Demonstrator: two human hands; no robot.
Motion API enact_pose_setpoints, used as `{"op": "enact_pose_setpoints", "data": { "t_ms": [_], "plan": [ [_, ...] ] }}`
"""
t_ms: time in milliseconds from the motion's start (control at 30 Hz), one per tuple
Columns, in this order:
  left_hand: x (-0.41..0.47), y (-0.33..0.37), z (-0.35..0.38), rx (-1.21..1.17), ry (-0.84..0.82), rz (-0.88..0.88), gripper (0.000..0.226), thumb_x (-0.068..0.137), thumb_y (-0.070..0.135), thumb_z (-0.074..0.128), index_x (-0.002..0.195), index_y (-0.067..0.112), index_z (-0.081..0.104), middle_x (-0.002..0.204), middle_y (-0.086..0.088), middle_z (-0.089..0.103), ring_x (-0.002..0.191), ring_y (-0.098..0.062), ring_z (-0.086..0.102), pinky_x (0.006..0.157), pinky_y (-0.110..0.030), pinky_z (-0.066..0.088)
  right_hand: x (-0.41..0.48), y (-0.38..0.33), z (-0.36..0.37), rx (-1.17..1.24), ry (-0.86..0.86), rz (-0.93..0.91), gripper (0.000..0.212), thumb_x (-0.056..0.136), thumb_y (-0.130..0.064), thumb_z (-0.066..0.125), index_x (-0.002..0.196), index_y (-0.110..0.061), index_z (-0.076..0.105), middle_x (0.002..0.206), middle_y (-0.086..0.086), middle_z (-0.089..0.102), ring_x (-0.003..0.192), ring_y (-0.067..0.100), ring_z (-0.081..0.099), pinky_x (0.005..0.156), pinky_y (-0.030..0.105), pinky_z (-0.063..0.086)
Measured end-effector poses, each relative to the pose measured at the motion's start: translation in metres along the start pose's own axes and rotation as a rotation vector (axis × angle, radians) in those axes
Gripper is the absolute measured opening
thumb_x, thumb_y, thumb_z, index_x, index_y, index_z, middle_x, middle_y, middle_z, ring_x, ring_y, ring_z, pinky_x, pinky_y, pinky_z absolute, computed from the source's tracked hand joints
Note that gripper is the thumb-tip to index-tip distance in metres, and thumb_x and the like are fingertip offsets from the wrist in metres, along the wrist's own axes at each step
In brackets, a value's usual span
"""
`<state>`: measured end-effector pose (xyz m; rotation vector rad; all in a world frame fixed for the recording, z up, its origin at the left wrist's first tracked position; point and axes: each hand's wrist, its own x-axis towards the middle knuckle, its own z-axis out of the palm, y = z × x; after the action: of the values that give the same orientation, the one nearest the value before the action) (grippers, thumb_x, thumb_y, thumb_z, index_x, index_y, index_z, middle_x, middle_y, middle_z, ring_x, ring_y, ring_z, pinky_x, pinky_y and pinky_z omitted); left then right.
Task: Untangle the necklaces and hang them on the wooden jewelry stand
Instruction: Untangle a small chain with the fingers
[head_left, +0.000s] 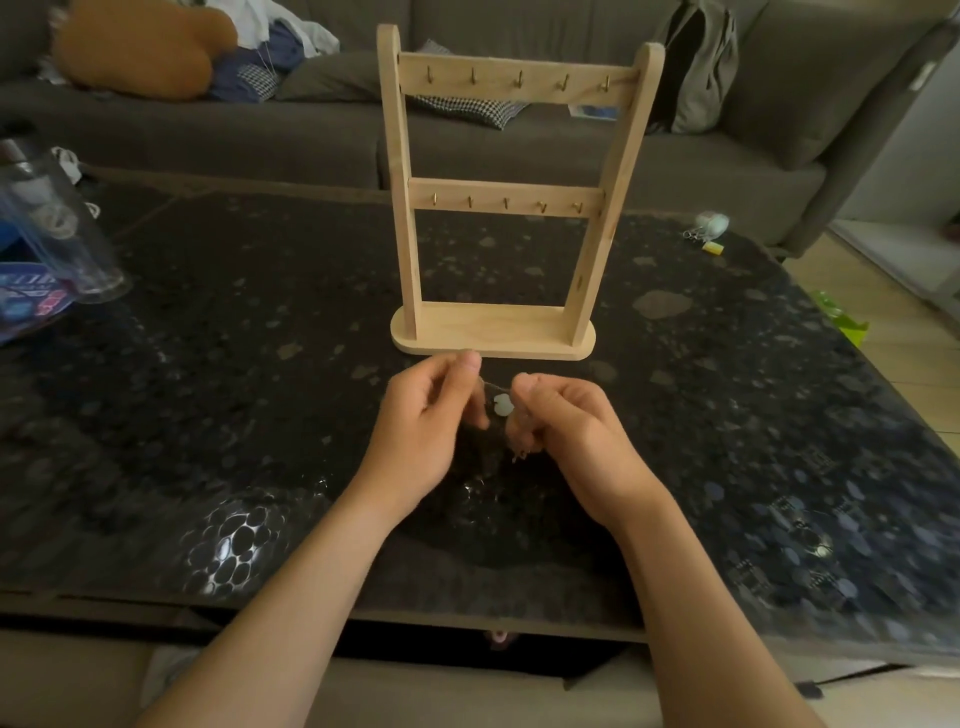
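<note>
I judge the task barely begun. Every brass hook on both rails of the wooden jewelry stand is bare, so nothing is hung. All the hanging is left to do, and the untangling looks unfinished.

The necklace is held just above the bench, close in front of the stand's base and between my two hands. On my left hand the fingers are pressed together, thumb against forefinger, pinching the fine chain. The fingers of my right hand are curled and pinch it too.

The short stretch of chain between the two pinches runs roughly left to right. A pale pendant hangs below it in the gap. More chain dangles straight down under the right hand, though it is too fine for me to tell whether it is one necklace or several.

The stand is upright with its broad face towards me, and its base runs left to right.
</note>
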<state>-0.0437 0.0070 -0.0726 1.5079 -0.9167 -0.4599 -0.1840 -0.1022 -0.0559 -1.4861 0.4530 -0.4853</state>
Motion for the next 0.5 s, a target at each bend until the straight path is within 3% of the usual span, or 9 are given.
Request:
{"op": "enact_pose_setpoints", "data": {
  "t_ms": [100, 167, 333, 500],
  "plan": [
    [0.002, 0.001, -0.006, -0.274, -0.039, -0.152, 0.039, 0.112, 0.038, 0.054, 0.094, 0.008, 0.071, 0.086, -0.008, 0.071, 0.080, -0.022, 0.068, 0.088, -0.043, 0.060, -0.001, 0.000, 0.002, -0.047, 0.026, -0.031, 0.042, 0.104, -0.041, 0.062, 0.077, -0.009, 0.064, 0.073, 0.010, 0.055, 0.068, 0.018, 0.049, 0.070, 0.028, 0.047],
    [0.001, 0.000, -0.009, -0.297, -0.064, -0.184, 0.031, 0.112, 0.032, 0.055, 0.099, 0.009, 0.071, 0.086, -0.006, 0.069, 0.080, -0.022, 0.067, 0.088, -0.043, 0.059, -0.002, 0.001, 0.003, -0.045, 0.064, -0.056, 0.040, 0.099, -0.042, 0.065, 0.084, -0.005, 0.069, 0.078, 0.008, 0.064, 0.071, 0.013, 0.057, 0.072, 0.024, 0.051],
    [0.000, -0.003, -0.015, -0.146, 0.016, -0.088, 0.010, 0.107, 0.020, 0.066, 0.113, 0.018, 0.074, 0.094, -0.001, 0.075, 0.086, -0.019, 0.074, 0.092, -0.040, 0.065, -0.004, 0.003, 0.002, -0.039, 0.087, -0.053, 0.025, 0.101, -0.031, 0.066, 0.094, -0.010, 0.077, 0.089, 0.004, 0.075, 0.080, 0.011, 0.067, 0.079, 0.028, 0.055],
    [-0.009, 0.005, -0.014, 0.100, 0.047, 0.062, 0.018, 0.105, 0.005, 0.064, 0.106, 0.021, 0.074, 0.102, 0.007, 0.075, 0.099, -0.011, 0.076, 0.094, -0.033, 0.064, -0.004, 0.007, 0.006, -0.047, 0.127, -0.030, 0.020, 0.108, -0.023, 0.062, 0.104, -0.011, 0.078, 0.092, 0.004, 0.077, 0.084, 0.015, 0.069, 0.080, 0.034, 0.056]
  ]
}}
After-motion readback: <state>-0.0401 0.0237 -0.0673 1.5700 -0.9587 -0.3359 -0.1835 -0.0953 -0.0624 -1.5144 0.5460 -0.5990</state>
